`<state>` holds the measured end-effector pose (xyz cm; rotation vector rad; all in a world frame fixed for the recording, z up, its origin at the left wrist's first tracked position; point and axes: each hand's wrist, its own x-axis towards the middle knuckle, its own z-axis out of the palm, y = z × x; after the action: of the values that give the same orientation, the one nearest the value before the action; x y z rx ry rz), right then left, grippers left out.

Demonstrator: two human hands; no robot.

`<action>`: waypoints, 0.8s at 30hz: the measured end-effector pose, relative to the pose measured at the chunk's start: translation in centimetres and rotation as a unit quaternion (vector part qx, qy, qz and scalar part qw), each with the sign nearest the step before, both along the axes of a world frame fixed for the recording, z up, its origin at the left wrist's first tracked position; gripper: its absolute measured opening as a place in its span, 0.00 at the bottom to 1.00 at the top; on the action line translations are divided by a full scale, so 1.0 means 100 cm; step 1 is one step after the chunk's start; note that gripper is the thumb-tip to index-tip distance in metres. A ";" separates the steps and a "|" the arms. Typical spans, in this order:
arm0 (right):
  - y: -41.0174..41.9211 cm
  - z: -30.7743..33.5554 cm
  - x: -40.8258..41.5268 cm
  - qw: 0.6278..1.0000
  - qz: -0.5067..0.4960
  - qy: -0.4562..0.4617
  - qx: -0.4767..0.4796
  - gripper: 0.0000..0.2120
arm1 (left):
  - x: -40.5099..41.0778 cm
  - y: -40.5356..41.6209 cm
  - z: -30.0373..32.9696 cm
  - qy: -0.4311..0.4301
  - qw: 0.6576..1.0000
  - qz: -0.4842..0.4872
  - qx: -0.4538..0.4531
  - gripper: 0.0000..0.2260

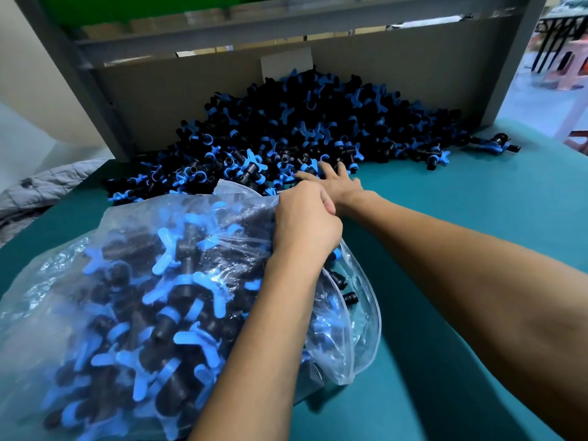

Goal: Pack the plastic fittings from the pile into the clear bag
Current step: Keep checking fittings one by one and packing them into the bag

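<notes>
A big pile of black and blue plastic fittings (296, 128) lies against the grey back panel on the teal table. In front of it, at the lower left, lies a clear bag (63, 275) stuffed with the same fittings. My left hand (305, 224) grips the bag's upper edge near its mouth, fingers curled into the plastic. My right hand (334, 181) reaches past it to the pile's front edge, fingers spread and touching fittings there. Whether it holds any is hidden.
The teal table (461, 218) stretches to the right. A few loose fittings (490, 146) lie at the pile's right end. A grey metal frame (509, 74) and back panel stand behind. A grey quilted cloth (38, 189) lies at the left edge.
</notes>
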<state>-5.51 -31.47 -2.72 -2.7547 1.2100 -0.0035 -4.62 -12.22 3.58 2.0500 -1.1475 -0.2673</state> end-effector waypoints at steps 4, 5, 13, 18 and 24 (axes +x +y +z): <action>-0.002 0.004 -0.018 0.995 -0.067 -0.024 -0.065 0.31 | 0.000 0.000 -0.002 0.001 1.000 -0.001 -0.006 0.14; -0.003 0.002 -0.025 0.993 -0.076 -0.025 -0.084 0.29 | 0.000 0.001 -0.002 0.001 1.000 -0.002 -0.006 0.13; 0.017 -0.003 -0.093 0.961 -0.086 -0.168 -0.202 0.15 | 0.001 0.002 -0.002 0.001 1.000 -0.003 0.001 0.15; 0.063 0.014 -0.109 0.782 -0.087 -0.588 0.188 0.20 | 0.002 0.001 -0.002 0.005 1.000 -0.010 -0.006 0.13; 0.084 0.005 -0.129 0.710 -0.111 -0.583 0.380 0.27 | 0.001 0.002 -0.004 0.029 0.998 -0.048 -0.033 0.19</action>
<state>-18.43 -23.03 -2.18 -1.3259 0.7975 -0.8895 -4.54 -12.01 3.22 1.9198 -1.2049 -0.3302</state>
